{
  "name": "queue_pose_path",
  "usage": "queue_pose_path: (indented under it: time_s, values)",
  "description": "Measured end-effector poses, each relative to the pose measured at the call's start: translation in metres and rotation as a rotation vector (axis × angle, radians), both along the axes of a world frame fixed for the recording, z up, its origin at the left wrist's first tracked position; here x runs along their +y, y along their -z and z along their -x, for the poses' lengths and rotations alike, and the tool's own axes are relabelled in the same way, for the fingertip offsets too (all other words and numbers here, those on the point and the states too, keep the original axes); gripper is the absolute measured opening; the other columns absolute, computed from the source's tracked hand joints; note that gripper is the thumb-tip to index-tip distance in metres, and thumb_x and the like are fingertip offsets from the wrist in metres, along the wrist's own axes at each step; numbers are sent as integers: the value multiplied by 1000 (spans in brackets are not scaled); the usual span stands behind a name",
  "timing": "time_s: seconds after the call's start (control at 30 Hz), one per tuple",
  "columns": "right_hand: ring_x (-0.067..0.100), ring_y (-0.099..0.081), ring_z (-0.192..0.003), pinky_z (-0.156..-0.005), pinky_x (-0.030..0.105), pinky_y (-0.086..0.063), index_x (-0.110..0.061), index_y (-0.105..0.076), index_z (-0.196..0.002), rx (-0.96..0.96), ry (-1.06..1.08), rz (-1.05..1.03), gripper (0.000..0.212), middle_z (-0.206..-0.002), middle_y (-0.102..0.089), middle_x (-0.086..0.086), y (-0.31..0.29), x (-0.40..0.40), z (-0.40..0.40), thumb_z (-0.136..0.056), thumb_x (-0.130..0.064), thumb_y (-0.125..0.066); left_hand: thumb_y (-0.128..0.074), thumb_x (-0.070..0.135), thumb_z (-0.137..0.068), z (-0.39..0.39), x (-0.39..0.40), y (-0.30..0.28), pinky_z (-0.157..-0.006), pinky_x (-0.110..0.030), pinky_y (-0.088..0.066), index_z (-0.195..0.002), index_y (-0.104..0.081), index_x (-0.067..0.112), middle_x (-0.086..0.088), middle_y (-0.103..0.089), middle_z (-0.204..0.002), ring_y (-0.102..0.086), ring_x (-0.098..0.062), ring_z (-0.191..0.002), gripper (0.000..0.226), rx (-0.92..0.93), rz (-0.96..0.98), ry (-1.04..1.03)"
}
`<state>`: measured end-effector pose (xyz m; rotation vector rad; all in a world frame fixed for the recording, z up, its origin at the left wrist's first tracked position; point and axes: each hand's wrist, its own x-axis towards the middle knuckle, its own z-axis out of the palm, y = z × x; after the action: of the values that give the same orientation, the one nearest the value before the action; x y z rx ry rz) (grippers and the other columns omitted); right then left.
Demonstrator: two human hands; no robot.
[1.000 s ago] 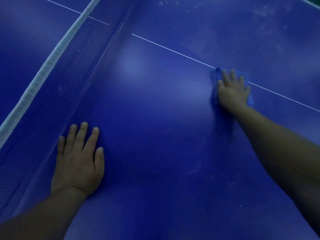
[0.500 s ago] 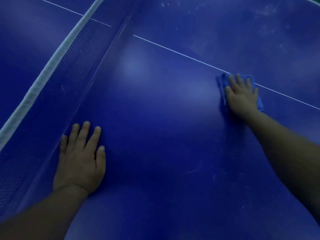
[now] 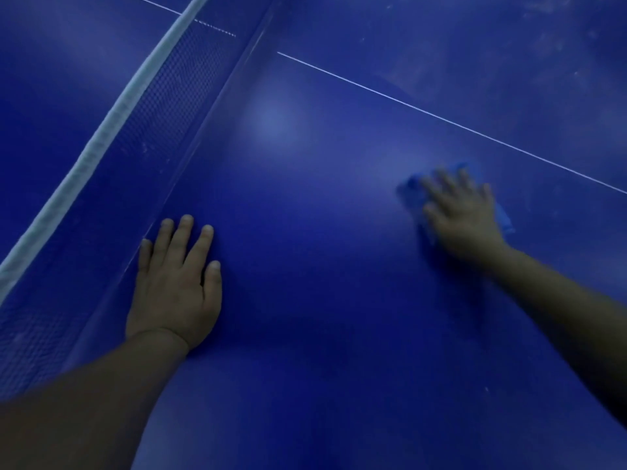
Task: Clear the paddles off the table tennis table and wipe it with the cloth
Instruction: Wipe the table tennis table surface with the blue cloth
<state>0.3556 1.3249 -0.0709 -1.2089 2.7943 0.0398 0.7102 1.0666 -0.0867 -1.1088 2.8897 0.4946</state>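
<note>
The blue table tennis table (image 3: pixel 322 266) fills the view. My right hand (image 3: pixel 463 212) lies flat with spread fingers on a blue cloth (image 3: pixel 412 191), pressing it onto the table just below the white centre line (image 3: pixel 441 118); hand and cloth are blurred. Only the cloth's edges show around the hand. My left hand (image 3: pixel 176 283) rests palm down on the table beside the net (image 3: pixel 163 106), holding nothing. No paddles are in view.
The net with its white top band (image 3: pixel 101 130) runs diagonally along the left, close to my left hand. Pale dust smears (image 3: pixel 549 39) mark the table beyond the centre line at the top right.
My right hand has slid the cloth toward me, from on the white centre line to below it. The left hand has stayed planted by the net.
</note>
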Motion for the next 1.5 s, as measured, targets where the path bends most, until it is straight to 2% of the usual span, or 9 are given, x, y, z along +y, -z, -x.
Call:
queue_pose_path:
  time_s: [0.13, 0.37, 0.43, 0.6, 0.67, 0.93, 1.17, 1.33, 1.5]
  values:
    - [33, -4, -154, -118, 67, -7, -35, -22, -159, -53, 453, 50, 56, -168, -12, -1, -2, -16, 1, -104, -45, -26, -17, 48, -97, -1, 0, 1, -125, -42, 5, -156, -30, 17, -6, -15, -167, -2, -22, -155, 68, 12, 0, -5]
    - [36, -17, -152, -119, 62, -8, -34, -42, -150, -160, -888, 6, 49, -163, -30, 0, 10, 29, -146, -104, -49, -37, -17, 49, -97, -3, -3, 8, -125, -43, 4, -156, -31, 17, -6, -16, -166, -3, -22, -154, 68, 27, 15, -6]
    - [40, -28, -148, -115, 60, -18, -29, -49, -147, -49, -742, 44, 52, -157, -41, 7, 10, 22, -82, -100, -47, -36, -18, 49, -97, -3, -3, 10, -124, -40, 6, -155, -32, 17, -6, -17, -166, -3, -21, -154, 67, 39, 23, -8]
    - [31, -7, -154, -120, 61, -8, -34, -23, -158, -47, 460, 70, 56, -168, -13, -3, -2, 11, 66, -104, -46, -26, -19, 48, -97, -3, -1, 8, -124, -41, 4, -154, -35, 16, -8, -21, -165, -7, -24, -154, 67, 66, 33, -6]
    - [32, -6, -154, -119, 65, -7, -34, -22, -158, -33, 459, 43, 55, -168, -12, -3, 3, 10, 52, -105, -45, -29, -19, 48, -97, -3, -1, 9, -124, -42, 3, -154, -35, 16, -8, -21, -165, -7, -24, -154, 68, 61, 37, -2]
    - [35, -22, -151, -118, 61, -15, -34, -38, -152, -14, -555, -9, 52, -163, -30, 2, 18, 61, -54, -103, -51, -29, -17, 51, -97, -3, -3, 12, -124, -42, 4, -155, -34, 16, -7, -20, -165, -6, -23, -154, 70, 53, 37, -2]
    - [33, -11, -153, -117, 65, -11, -34, -23, -158, 7, 367, 26, 60, -168, -15, 0, 4, 39, 80, -100, -49, -23, -16, 55, -98, -3, -4, 16, -125, -44, 0, -154, -34, 18, -6, -20, -166, -6, -22, -154, 70, 72, 60, 4]
    - [45, -28, -146, -109, 73, -24, -27, -42, -151, -24, -147, 33, 60, -158, -38, 11, 10, 74, -79, -96, -48, -30, -16, 56, -98, -3, -7, 16, -124, -47, -1, -154, -34, 18, -8, -21, -165, -8, -25, -154, 71, 56, 60, 7]
    - [41, -19, -151, -118, 65, -9, -37, -39, -152, -119, -843, -50, 51, -164, -28, 2, 13, 152, -181, -102, -49, -38, -15, 60, -95, -3, -7, 13, -124, -46, 2, -156, -29, 19, -7, -16, -166, -4, -24, -154, 74, 37, 39, 22]
